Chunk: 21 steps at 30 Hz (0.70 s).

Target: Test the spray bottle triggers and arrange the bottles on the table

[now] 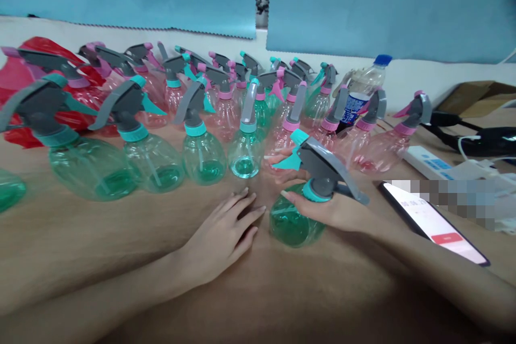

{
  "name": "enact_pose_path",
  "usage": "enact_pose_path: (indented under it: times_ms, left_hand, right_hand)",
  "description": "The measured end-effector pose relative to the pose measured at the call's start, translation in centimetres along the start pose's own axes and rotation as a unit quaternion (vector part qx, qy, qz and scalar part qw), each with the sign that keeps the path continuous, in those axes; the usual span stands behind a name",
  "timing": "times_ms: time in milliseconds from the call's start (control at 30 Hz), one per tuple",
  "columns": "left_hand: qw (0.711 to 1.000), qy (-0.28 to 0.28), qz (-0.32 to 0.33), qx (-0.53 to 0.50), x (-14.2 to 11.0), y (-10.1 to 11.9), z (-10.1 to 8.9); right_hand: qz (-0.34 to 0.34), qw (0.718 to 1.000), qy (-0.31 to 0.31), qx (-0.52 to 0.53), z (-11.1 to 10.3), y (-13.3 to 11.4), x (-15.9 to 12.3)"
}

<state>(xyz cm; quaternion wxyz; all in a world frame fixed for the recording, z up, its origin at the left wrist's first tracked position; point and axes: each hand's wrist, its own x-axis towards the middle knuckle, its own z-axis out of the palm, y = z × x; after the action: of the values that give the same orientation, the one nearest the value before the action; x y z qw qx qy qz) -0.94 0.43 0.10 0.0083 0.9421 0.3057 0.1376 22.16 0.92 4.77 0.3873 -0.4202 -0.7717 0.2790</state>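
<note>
Right hand (336, 214): and here's the grip, curled round the neck of a green spray bottle, thumb across the front just below the collar, fingers reaching round behind the trigger.
Green spray bottle (292, 226): our landmark, looking tilted, spray head (327, 158) on, green liquid inside; whether its base touches the table (80, 239), I can't tell.
Left hand (223, 236): just left of the green spray bottle, palm down, fingers loosely spread, pinching nothing, fingertips near but apart from it; whether it rests on the wood is hard to call.
Teal-collared row (203, 158): off to the left of the landmark and slightly behind, four standing with green liquid low inside, plus a cut-off bottle (10, 191) at the far left.
Pink-collared bottles (365, 142): behind and to the right of it, spray heads on.
Back crowd (226, 118): farther behind it, pink and teal heads mixed, too packed to count.
Phone (431, 226): right of it, screen lit, with a power strip (429, 163) beyond.
Bottle tally: every top in view appears fitted, and the row looks settled; only the landmark, out in front of that line and not yet released, seems unfinished.
</note>
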Motion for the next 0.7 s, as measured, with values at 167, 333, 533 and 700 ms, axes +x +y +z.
enact_pose_path:
  times_ms: [167,333,533,700]
  left_hand:
    - [1.0,-0.002,-0.002,0.001,0.0,0.0,0.0]
    - [1.0,0.001,-0.006,0.001,-0.1,0.0,0.2]
    - [1.0,-0.012,-0.005,-0.002,0.1,0.0,0.0]
    - [1.0,-0.01,-0.001,-0.003,0.1,-0.1,0.0]
  right_hand:
    - [0.007,1.0,0.012,0.003,-0.3,-1.4,0.2]
    - [0.012,0.999,0.021,0.023,-0.6,-2.7,0.5]
    - [0.024,0.999,0.041,0.011,-0.8,-2.4,0.2]
    - [0.015,0.998,0.037,0.044,-0.8,-2.6,0.4]
